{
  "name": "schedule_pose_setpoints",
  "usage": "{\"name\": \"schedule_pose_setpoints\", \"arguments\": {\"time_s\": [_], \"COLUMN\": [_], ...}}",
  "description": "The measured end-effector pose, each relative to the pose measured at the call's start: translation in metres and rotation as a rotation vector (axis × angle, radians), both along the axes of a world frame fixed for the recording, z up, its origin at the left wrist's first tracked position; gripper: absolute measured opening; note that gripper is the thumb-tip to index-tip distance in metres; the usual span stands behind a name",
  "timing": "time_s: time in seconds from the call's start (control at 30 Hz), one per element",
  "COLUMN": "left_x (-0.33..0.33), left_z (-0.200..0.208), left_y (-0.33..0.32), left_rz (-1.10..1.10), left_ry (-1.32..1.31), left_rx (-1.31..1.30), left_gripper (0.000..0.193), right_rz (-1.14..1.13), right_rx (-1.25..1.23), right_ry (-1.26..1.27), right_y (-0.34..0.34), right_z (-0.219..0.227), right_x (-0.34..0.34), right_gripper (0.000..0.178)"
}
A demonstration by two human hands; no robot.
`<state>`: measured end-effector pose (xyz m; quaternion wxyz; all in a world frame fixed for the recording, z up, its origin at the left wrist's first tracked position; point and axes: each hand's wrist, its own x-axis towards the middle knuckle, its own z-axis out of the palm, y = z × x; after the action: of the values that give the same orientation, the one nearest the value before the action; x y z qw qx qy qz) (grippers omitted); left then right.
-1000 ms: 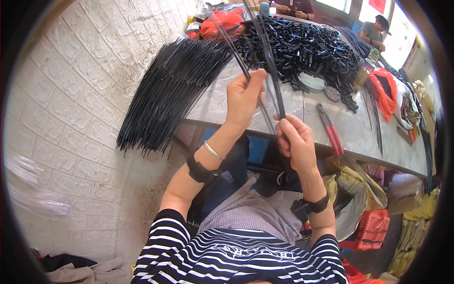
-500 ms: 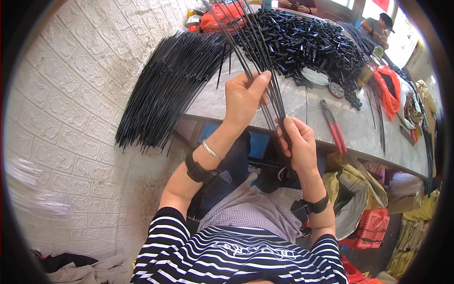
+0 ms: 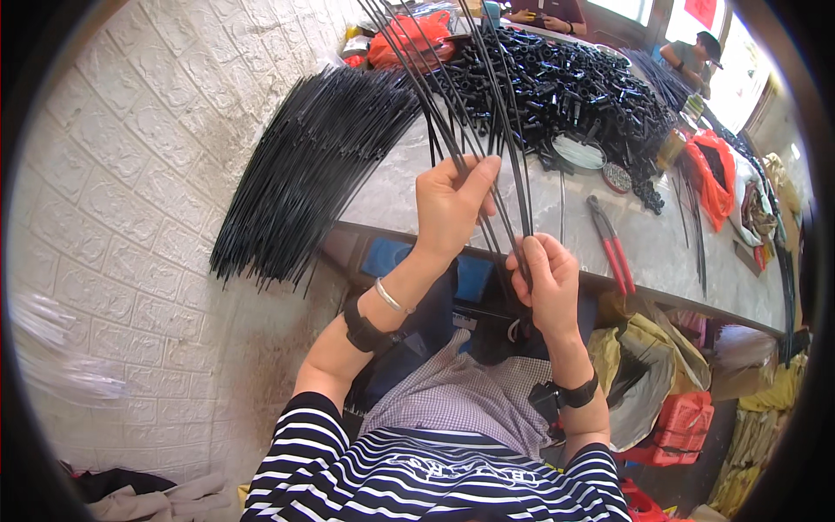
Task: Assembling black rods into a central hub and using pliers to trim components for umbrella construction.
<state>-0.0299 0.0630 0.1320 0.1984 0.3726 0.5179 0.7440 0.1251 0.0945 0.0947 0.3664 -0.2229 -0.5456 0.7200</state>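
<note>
My left hand pinches several long thin black rods between thumb and fingers, above the table's near edge. Lower and to the right, my right hand is closed around the lower part of black rods from the same handful. The rods fan apart upward, their far tips leaving the top of the picture. A thick bundle of similar black rods lies to my left, overhanging the table edge. Beyond my hands spreads a big heap of small black tubular parts. Palms and some fingers are hidden.
On the grey table lie red-handled pliers, a round dish of clear pieces and a small dish of metal bits. Red plastic bags stand at right. A white brick-patterned wall rises at left. Two people sit across the table.
The rods have spread wider apart between my hands. My right hand has moved slightly down, and the left has shifted a little lower with the view.
</note>
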Motion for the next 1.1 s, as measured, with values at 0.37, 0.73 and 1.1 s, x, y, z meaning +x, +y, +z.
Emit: {"name": "schedule_pose_setpoints", "arguments": {"time_s": [0.37,0.73,1.1], "left_x": [0.007,0.01,0.009], "left_z": [-0.005,-0.014,-0.023], "left_y": [0.004,-0.001,0.0], "left_rz": [-0.034,-0.107,-0.119], "left_ry": [-0.114,-0.169,-0.184], "left_rx": [0.049,0.032,0.068], "left_gripper": [0.018,0.015,0.017], "right_rz": [-0.002,0.014,0.014], "right_rx": [0.068,-0.002,-0.027], "right_ry": [-0.071,-0.061,-0.072], "right_y": [-0.001,-0.005,-0.008], "right_z": [0.0,-0.006,-0.005], "right_x": [0.007,0.007,0.008], "right_gripper": [0.016,0.021,0.021]}}
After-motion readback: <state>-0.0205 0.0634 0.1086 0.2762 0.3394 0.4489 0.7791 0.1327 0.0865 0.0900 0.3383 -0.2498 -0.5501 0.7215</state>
